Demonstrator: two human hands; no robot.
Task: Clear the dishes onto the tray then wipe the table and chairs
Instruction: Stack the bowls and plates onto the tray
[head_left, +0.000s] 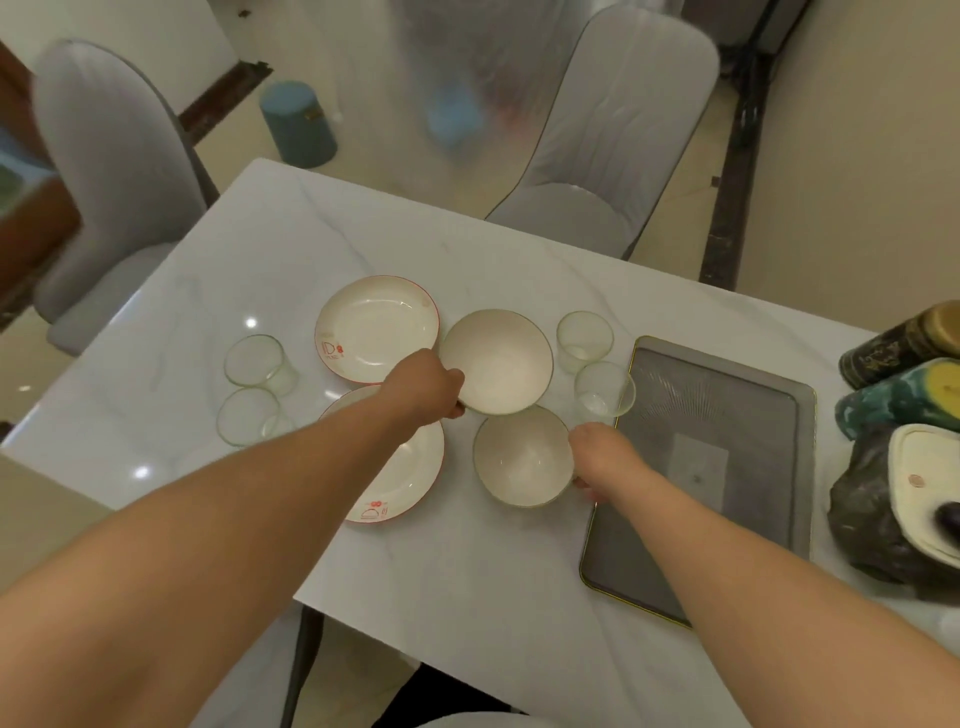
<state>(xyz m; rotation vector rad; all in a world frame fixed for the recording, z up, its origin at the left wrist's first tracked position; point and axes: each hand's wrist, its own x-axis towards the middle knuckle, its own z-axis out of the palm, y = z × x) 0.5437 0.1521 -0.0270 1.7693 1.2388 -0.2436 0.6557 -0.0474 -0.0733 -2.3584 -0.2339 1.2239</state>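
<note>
On the white marble table (291, 244) my left hand (423, 382) grips the near-left rim of the far white bowl (498, 358). My right hand (597, 457) grips the right rim of the near white bowl (522, 462). Two red-rimmed plates lie left of the bowls, the far plate (376, 325) in full view and the near plate (410, 467) partly under my left forearm. A grey tray (727, 415) with a gold edge lies to the right with nothing on it. Two clear glasses (584, 338) (605, 392) stand between the bowls and the tray.
Two more glasses (260, 361) (249, 415) stand at the table's left. Grey chairs are at the far left (114, 171) and far right (613, 135). Tins, a sponge (924, 387) and a dark bag with a white container (924, 483) crowd the table's right edge.
</note>
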